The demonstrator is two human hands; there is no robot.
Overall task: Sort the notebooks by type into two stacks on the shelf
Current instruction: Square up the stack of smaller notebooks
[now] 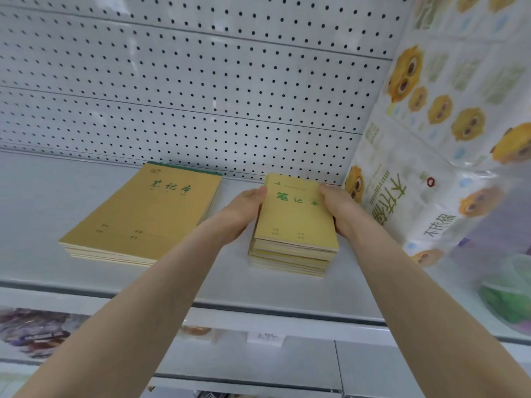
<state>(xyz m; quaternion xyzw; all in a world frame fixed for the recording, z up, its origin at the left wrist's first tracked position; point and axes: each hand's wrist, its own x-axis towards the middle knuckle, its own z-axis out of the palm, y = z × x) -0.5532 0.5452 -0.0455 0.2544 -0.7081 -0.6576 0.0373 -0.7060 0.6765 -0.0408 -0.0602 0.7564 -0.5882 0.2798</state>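
Two stacks of yellow notebooks with green characters lie on the white shelf. The stack of large notebooks sits left of centre, its top edge bound in green. To its right stands the taller stack of small notebooks, slightly uneven at its front edge. My left hand presses against the left side of the small stack's upper notebooks. On the opposite side, my right hand grips them, so both hands hold the top of that stack. Both forearms reach in from the bottom of the view.
A white pegboard back wall rises behind the stacks. A big plastic-wrapped tissue pack with yellow cartoon faces stands close to the right of the small stack. A clear bag with green contents lies at far right. Lower shelves hold blurred goods.
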